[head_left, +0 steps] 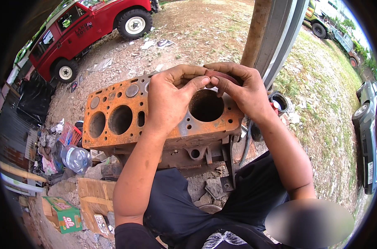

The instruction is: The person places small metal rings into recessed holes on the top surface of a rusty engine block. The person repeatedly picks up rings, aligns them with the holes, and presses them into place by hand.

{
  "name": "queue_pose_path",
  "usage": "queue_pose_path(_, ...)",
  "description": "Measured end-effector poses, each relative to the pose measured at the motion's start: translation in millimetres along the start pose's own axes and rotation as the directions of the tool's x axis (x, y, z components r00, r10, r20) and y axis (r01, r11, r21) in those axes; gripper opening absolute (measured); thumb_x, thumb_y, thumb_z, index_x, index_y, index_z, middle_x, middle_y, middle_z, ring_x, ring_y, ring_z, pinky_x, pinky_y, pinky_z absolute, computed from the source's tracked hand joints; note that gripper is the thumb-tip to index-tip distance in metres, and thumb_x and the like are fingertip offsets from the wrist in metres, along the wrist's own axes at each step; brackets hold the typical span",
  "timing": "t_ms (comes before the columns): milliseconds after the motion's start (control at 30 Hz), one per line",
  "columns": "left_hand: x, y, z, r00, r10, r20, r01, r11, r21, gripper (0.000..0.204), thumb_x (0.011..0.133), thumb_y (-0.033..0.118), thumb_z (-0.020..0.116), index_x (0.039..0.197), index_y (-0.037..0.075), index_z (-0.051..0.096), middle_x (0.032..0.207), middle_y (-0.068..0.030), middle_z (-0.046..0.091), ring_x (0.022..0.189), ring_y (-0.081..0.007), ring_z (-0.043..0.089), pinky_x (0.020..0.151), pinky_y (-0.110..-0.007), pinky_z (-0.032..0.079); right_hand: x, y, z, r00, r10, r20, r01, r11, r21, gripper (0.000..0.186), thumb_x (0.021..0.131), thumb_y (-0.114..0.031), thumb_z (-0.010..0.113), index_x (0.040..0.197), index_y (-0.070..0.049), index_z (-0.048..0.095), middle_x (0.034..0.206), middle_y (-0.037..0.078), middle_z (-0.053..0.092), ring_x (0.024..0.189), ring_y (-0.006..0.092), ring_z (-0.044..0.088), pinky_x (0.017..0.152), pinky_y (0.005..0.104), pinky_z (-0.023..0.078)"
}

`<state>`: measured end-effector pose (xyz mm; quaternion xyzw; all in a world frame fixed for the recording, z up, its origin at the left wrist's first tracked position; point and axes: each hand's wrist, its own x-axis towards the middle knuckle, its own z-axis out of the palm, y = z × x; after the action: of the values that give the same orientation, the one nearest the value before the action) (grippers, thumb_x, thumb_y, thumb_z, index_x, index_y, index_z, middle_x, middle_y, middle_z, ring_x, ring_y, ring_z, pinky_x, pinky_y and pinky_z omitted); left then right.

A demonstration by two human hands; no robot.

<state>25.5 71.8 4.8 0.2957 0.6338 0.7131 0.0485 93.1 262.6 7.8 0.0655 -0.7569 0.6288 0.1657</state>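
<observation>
Hands: left hand (168, 99) and right hand (248, 94) close together, thumbs and fingertips pinching the reddish-brown strip (223, 76).
Reddish-brown strip: over the engine block (178, 132), right end; fingertip grip probably suiting its thinness.
Engine block: rusty, bored face upward, leaving bores reachable.
Ground (197, 35): stony, littered.
Yard: open-air; metal post (282, 35), red vehicle (82, 31) beyond.

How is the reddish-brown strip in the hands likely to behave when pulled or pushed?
The reddish-brown strip probably flexes, given its thin, curved shape. It seems light: the left hand and right hand merely pinch it. Its dull surface suggests little slipperiness.
</observation>
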Motion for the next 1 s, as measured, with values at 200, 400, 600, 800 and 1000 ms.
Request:
queue_pose_path(200,0,7,-3,1.0,-0.01,0.017,0.01,0.999,0.035,0.019,0.096,0.0,0.083,0.114,-0.006,0.081,0.103,-0.0135,0.084,0.094,-0.0149,0.08,0.089,-0.029,0.066,-2,4,-3,0.997,-0.073,-0.003,0.073,0.997,-0.031,0.031,0.102,-0.018,0.082,0.129,-0.002,0.08,0.111,0.007,0.084,0.1,0.0105,0.077,0.081,0.0276,0.063)
queue_pose_path(400,-2,11,-9,0.995,-0.039,0.091,0.029,0.994,0.106,0.021,0.097,0.0,0.082,0.118,-0.006,0.08,0.107,-0.0137,0.084,0.097,-0.0153,0.079,0.09,-0.029,0.064,-3,4,-4,1.0,-0.017,-0.017,0.016,0.999,-0.048,0.028,0.102,-0.016,0.082,0.126,-0.001,0.08,0.106,0.006,0.084,0.097,0.0105,0.077,0.083,0.0269,0.063)
queue_pose_path(600,-3,10,-9,0.994,-0.085,0.075,0.079,0.993,0.086,0.025,0.099,-0.001,0.079,0.123,-0.009,0.076,0.113,-0.0152,0.082,0.101,-0.0166,0.079,0.093,-0.03,0.063,-6,-6,-3,1.0,0.007,0.009,-0.007,1.0,0.004,0.029,0.102,-0.013,0.081,0.127,0.002,0.078,0.107,0.008,0.083,0.102,0.0117,0.077,0.091,0.0278,0.063)
queue_pose_path(800,-1,6,-9,0.994,-0.079,0.072,0.079,0.997,-0.004,0.022,0.097,0.001,0.082,0.118,-0.006,0.079,0.103,-0.0124,0.083,0.093,-0.0141,0.079,0.087,-0.028,0.063,-4,2,-1,0.997,-0.073,-0.001,0.073,0.997,0.032,0.032,0.101,-0.01,0.082,0.129,0.004,0.076,0.112,0.01,0.083,0.104,0.0128,0.078,0.095,0.0287,0.063)
queue_pose_path(1000,-2,7,-11,0.982,-0.105,0.159,0.106,0.994,0.003,0.024,0.098,0.002,0.081,0.121,-0.003,0.077,0.107,-0.0104,0.082,0.098,-0.0136,0.077,0.09,-0.028,0.062,-4,1,-3,0.999,-0.025,0.041,0.022,0.998,0.056,0.027,0.101,-0.005,0.08,0.126,0.005,0.074,0.112,0.01,0.082,0.101,0.013,0.077,0.092,0.0294,0.064)
